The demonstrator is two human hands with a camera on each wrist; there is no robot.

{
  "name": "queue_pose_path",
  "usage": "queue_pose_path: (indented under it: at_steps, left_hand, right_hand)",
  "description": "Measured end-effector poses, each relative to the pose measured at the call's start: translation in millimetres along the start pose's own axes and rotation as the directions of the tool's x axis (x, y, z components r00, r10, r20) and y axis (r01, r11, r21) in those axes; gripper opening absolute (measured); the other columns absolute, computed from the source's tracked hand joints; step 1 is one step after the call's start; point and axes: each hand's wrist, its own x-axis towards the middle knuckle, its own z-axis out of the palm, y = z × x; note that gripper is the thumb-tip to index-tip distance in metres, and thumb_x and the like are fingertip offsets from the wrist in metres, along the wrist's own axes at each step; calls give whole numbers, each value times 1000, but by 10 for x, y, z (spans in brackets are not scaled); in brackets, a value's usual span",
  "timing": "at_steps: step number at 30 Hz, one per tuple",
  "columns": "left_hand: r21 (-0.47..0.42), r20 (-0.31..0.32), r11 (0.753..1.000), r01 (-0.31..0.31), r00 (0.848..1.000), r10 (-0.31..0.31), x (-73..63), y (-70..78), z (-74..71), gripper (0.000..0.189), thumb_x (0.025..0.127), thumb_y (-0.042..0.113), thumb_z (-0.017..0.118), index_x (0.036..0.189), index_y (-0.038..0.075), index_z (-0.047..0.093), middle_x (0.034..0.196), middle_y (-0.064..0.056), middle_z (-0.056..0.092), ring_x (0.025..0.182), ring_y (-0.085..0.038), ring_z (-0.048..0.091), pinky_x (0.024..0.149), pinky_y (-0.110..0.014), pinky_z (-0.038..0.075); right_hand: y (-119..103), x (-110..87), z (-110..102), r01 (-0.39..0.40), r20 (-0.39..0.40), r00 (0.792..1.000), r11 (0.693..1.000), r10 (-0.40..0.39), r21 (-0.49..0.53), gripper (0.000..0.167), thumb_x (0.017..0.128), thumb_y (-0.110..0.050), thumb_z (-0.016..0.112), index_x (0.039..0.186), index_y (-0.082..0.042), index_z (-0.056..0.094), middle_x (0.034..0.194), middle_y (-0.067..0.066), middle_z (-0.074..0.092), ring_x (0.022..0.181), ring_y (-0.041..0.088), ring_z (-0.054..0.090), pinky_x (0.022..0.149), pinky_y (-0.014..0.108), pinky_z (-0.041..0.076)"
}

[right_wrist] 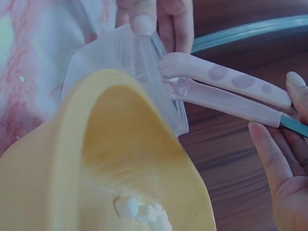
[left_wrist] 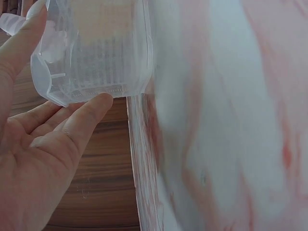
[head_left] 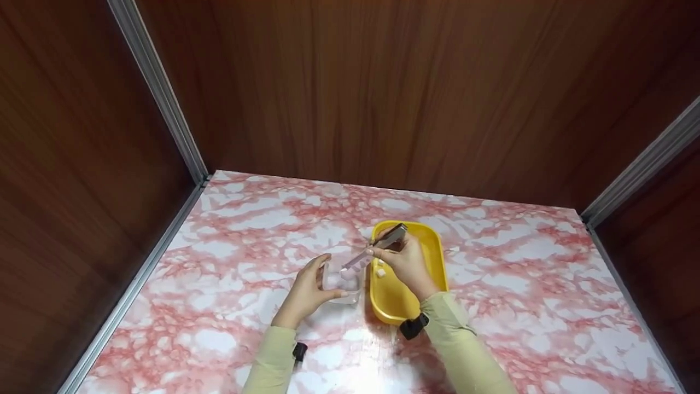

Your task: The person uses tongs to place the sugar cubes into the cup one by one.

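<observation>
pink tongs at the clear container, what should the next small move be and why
Probably ease the right hand's squeeze so the pink tongs part slightly: their tips are at the clear container, what looks like a white piece shows between them, and the left hand holds the container.

yellow tray [head_left: 399, 298]: oblong, rounded, on worktop [head_left: 519, 262] | white cubes [right_wrist: 146, 214]: several, clustered inside, toward tray's 9 o'clock | clear plastic container [left_wrist: 106, 72]: open-topped, at tray's 9 o'clock | tongs [right_wrist: 226, 102]: pink, mauve-spotted, metal upper end, slanting, tips pointing 8 o'clock at container's mouth
</observation>
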Motion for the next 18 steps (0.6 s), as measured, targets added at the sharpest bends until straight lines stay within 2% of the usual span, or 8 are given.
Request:
queue_pose_path:
  at_steps: [8,18]
  left_hand:
    - [8,-9,1000,10,1000,-10,9,1,-2,88,74,21,84,146,8,36,148,-15,34,133,-37,36,101,-41,40]
    - [28,-3,999,30,1000,-30,23,2,0,93,73,26,84,147,4,33,148,-13,36,133,-35,37,100,-41,42]
  right_hand:
    - [-6,-21,8,-36,17,999,999,36,7,27,76,2,78,96,10,62,88,19,68,79,19,66,70,27,55]
    - [-26,-21,-8,-20,42,999,1000,20,-23,30,77,1,78,99,13,61,91,23,67,80,20,65,70,26,55]
